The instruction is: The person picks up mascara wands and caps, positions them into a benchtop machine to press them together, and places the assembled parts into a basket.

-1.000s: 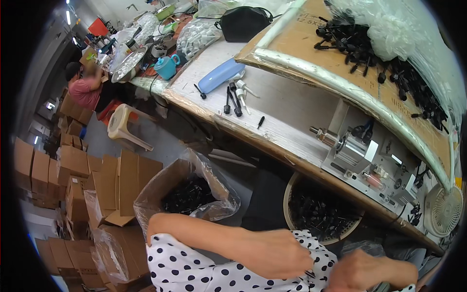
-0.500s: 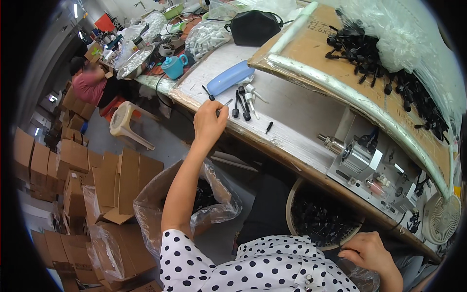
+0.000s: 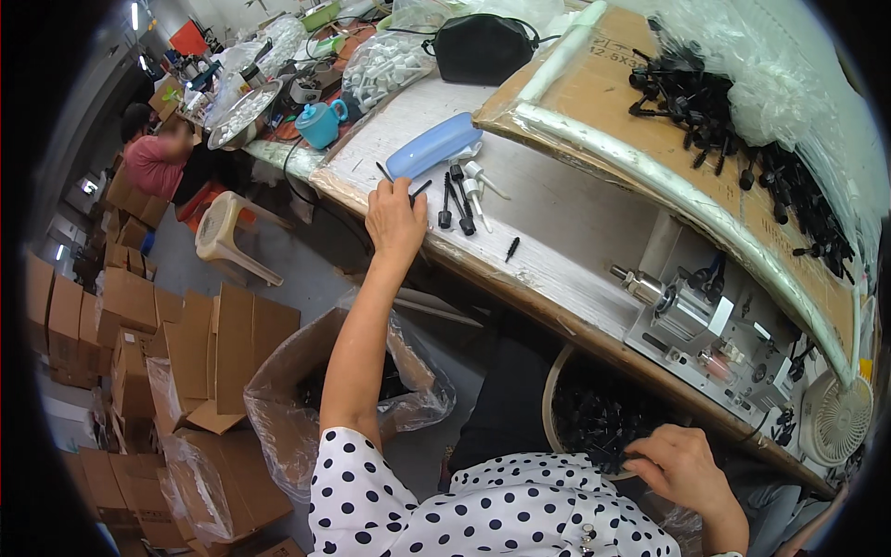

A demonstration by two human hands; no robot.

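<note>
Since half a second ago, the left hand [image 3: 394, 219] has been carried further onto the bench [image 3: 548, 237], a thin black part [image 3: 419, 188] pinched at its fingertips beside the blue case [image 3: 433, 145]. Black parts are gripped by the right hand [image 3: 680, 464] at the basket [image 3: 553, 390] rim.

Workbench [image 3: 557, 232], stool [image 3: 223, 237], stacked cartons [image 3: 139, 316].

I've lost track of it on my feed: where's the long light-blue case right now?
In the head view, the light-blue case lies on the workbench, upper centre, just beyond the left hand and left of the small black and white pump parts.
</note>
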